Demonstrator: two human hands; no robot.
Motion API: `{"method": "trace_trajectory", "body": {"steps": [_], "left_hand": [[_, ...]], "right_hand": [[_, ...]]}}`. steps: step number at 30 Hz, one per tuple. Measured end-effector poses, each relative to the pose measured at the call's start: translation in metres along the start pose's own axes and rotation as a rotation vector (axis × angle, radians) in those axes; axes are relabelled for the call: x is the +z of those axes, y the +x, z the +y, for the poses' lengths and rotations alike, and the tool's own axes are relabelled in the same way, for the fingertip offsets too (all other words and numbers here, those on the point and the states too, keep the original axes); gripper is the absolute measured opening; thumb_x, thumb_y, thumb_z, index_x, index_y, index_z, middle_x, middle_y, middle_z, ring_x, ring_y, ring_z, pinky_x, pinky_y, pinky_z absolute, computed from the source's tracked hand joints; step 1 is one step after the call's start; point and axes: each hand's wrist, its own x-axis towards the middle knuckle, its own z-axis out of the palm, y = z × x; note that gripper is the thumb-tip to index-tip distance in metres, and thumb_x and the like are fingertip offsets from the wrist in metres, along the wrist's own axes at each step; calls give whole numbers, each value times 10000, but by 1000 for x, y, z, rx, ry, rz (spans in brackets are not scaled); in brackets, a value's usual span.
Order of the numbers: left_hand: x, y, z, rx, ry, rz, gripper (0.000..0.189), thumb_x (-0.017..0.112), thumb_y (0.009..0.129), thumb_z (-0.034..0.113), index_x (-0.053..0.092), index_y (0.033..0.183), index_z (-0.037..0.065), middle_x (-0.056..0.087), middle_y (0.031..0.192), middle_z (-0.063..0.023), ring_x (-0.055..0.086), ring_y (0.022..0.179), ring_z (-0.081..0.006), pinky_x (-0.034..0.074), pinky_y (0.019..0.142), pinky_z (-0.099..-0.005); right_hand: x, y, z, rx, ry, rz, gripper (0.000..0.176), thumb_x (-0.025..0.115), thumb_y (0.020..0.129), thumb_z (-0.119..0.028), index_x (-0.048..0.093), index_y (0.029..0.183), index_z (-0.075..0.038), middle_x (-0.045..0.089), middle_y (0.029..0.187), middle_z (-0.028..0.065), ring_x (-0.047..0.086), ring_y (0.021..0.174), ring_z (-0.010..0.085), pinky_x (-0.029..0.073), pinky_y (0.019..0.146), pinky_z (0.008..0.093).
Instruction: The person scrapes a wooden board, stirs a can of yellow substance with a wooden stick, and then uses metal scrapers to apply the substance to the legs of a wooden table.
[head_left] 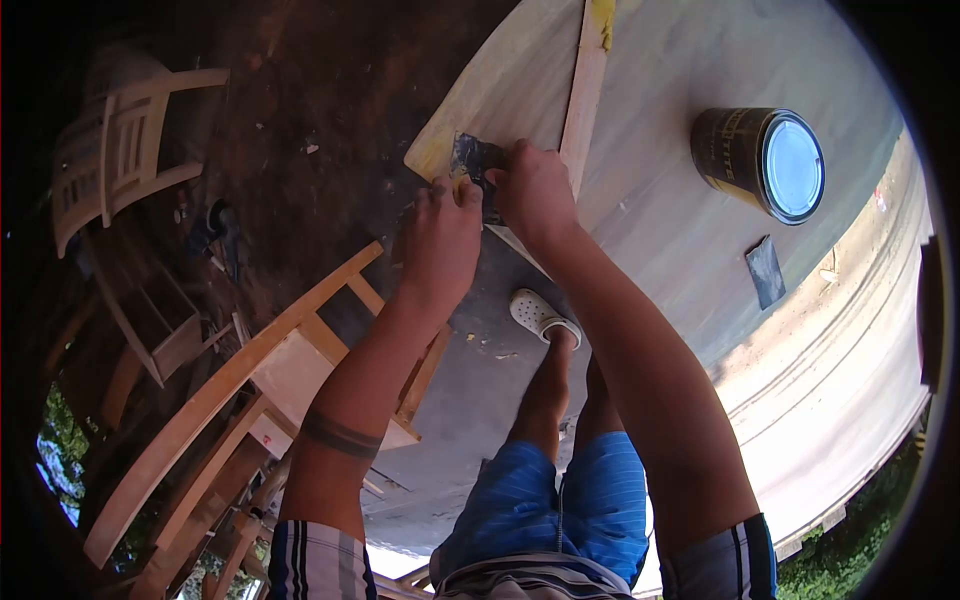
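My right hand point(535, 195) is closed, pinching a thin dark flat scraper point(470, 155) smeared with pale filler. My left hand point(445, 240) is right beside it, fingers bent together at the scraper's lower side. A small yellowish dab shows by the left fingertips; what those fingers hold is hidden. Both hands are over the corner of a grey board point(650, 200), whose pointed end has yellowish stains. Across the board lies a narrow wooden strip point(583, 105) with yellow filler on its far end.
On the board's right side are a dark tin can point(735, 155) with a shiny lid and a dark flat rectangular piece point(765, 272). Wooden chair frames point(300, 370) stand at lower left, another chair point(135, 150) at upper left. A foot in a white clog point(540, 313) is below.
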Motion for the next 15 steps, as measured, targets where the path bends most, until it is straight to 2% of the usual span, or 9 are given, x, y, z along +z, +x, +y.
{"method": "trace_trajectory", "body": {"steps": [4, 6, 9, 12, 15], "left_hand": [[-6, -4, 1, -41, 15, -103, 289, 456, 927, 55, 538, 1192, -26, 508, 1126, -232, 537, 1041, -368, 474, 858, -420], [-4, -9, 3, -60, 21, -147, 299, 471, 910, 41, 538, 1193, -28, 512, 1113, -229, 537, 1043, -367, 477, 855, -423], [1, 9, 1, -11, -25, -5, 305, 498, 880, 19, 542, 1177, -33, 517, 1094, -224, 542, 1031, -369, 485, 846, -419], [-2, -10, 3, -60, 14, -157, 304, 513, 863, 7, 544, 1162, -37, 519, 1078, -224, 547, 1013, -371, 495, 827, -417], [2, 3, 3, -11, 55, -44, 297, 548, 863, 75, 552, 1146, -17, 556, 1067, -216, 589, 963, -315, 524, 764, -415]], "right_hand": [[0, -4, 1, 16, 9, -33, 248, 721, 785, -149, 604, 866, 54, 648, 827, 258, 651, 823, 419, 533, 728, 439], [1, -4, 2, -45, 45, 39, 253, 722, 778, -148, 604, 853, 62, 629, 778, 281, 634, 793, 447, 525, 702, 458], [4, -4, 6, -28, 31, 14, 242, 719, 782, -152, 603, 840, 53, 637, 789, 270, 641, 802, 435, 531, 708, 448], [0, -3, 3, -30, 9, -13, 238, 713, 790, -160, 600, 825, 46, 644, 808, 264, 648, 811, 424, 535, 712, 440], [0, 1, 6, -34, 36, 16, 246, 722, 775, -148, 595, 823, 57, 626, 756, 275, 630, 778, 445, 520, 682, 460]]}}
